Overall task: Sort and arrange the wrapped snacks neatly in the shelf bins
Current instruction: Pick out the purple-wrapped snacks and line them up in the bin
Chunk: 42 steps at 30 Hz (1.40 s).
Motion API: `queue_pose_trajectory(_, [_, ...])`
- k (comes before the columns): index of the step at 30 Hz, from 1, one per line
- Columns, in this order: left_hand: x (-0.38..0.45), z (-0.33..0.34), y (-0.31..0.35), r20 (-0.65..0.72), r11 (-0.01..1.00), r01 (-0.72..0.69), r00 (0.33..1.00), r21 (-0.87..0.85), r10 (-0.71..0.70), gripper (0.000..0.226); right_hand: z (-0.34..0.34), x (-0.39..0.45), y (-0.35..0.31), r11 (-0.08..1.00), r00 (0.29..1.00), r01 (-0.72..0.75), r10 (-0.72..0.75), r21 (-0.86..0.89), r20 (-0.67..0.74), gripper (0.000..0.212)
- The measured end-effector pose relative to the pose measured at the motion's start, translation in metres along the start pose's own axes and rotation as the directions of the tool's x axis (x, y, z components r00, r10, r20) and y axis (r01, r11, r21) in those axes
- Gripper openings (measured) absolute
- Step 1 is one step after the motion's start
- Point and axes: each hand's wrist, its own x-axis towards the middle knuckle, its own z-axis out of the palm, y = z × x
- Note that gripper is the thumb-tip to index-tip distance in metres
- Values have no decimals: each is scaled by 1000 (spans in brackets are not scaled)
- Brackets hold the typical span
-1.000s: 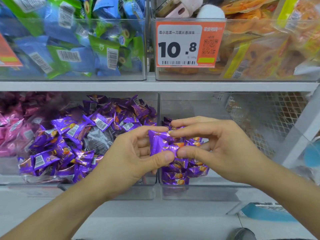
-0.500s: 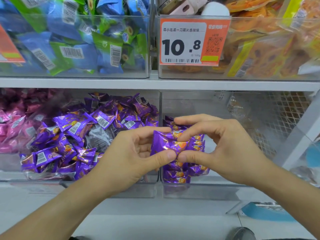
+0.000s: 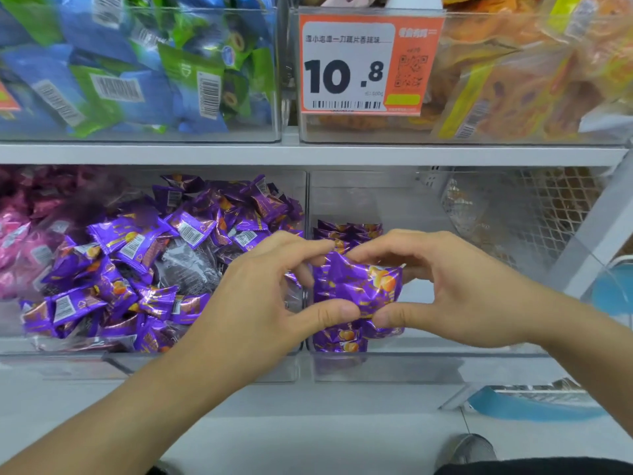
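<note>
On the far left of the lower shelf, pink wrapped snacks (image 3: 17,241) are lying in their own bin. Next to them, the clear bin (image 3: 205,366) is holding a loose heap of purple snacks (image 3: 130,269), pointing in every direction, some with the barcode side up.

My left hand (image 3: 260,303) is reaching in front of this bin's right edge. Its thumb is pressing from below and its forefinger from above on the left end of one purple snack (image 3: 358,286), so this grip is pinching the packet. I am holding the packet in the air, just in front of the right bin (image 3: 445,363), where a small stack of the same purple snacks (image 3: 342,337) is already standing in order against the bin's left wall.

My right hand (image 3: 455,296) is pinching the other end of the same packet in the same way, thumb under and fingers over.

I judge the packet to be very light, with a thin foil wrapper that is crinkling and a little slippery. The inside is probably soft, so I should not squeeze the middle. The flat sealed ends seem the best places to take hold, and both grips are close to them.

At the top, blue and green packets (image 3: 137,70), a price tag (image 3: 366,66) and orange packets (image 3: 531,80) are filling the upper bins.
</note>
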Motion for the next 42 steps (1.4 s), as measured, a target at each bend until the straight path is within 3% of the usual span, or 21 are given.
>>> queue_pose_trajectory(6, [1, 1, -8, 112, 973, 43, 991, 227, -70, 62, -12, -4, 44, 984, 981, -178, 177, -2, 80, 49])
queue_pose_trajectory(15, [1, 2, -7, 151, 969, 115, 977, 217, -150, 56, 0, -4, 74, 940, 923, -340, 328, 28, 203, 50])
queue_pose_trajectory(22, [0, 1, -8, 151, 971, 127, 976, 204, -159, 50, 7, 1, 77, 945, 929, -192, 262, -264, 261, 55])
queue_pose_trajectory(28, [0, 1, -7, 150, 973, 135, 975, 187, -164, 46, 13, 2, 78, 926, 938, -124, 227, -356, 263, 53])
queue_pose_trajectory(32, [-1, 0, -7, 158, 973, 138, 973, 185, -168, 46, 8, 1, 78, 935, 919, -153, 253, -319, 302, 53])
queue_pose_trajectory(38, [0, 1, -7, 157, 973, 140, 973, 185, -170, 45, -3, -5, 76, 942, 886, -277, 327, -192, 330, 34])
queue_pose_trajectory(42, [-1, 1, -6, 160, 974, 141, 973, 177, -170, 46, 0, -6, 77, 914, 870, -305, 382, -268, 311, 29])
